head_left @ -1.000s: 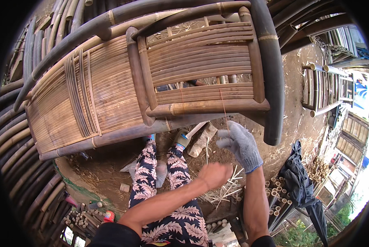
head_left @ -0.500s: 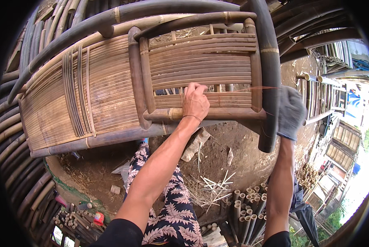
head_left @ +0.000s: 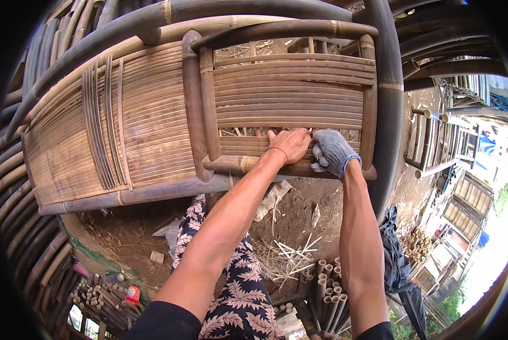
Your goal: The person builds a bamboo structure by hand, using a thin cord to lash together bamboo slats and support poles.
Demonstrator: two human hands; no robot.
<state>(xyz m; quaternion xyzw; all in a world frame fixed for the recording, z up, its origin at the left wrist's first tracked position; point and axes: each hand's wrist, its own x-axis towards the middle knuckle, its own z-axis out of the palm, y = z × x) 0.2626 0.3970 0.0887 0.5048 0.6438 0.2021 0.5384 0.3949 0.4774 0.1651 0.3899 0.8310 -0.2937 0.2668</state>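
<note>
A dark bamboo bench frame (head_left: 391, 113) lies across the view, with a slatted panel (head_left: 291, 102) at its right part. My bare left hand (head_left: 289, 145) rests over the panel's near slats, its fingers bent and pinched together at the gap between slats. Right beside it, my right hand (head_left: 333, 152) in a grey knit glove is closed in a fist above the near rail (head_left: 231, 164). A short bit of thin reddish string (head_left: 312, 132) shows between the two hands; the rest is hidden by the fingers.
Loose dark strips (head_left: 98, 130) lie on the wider slatted surface (head_left: 152, 113) at left. Cut bamboo tubes (head_left: 329, 294) stand near my legs, beside pale shavings (head_left: 291, 260) on the dirt floor. Stacked poles line the left side, and another bamboo frame (head_left: 429, 141) stands at right.
My gloved right hand has come left from beyond the bench's right post to meet my left hand. The string, stretched taut between them before, is now mostly out of sight. My left hand has shifted slightly right.
</note>
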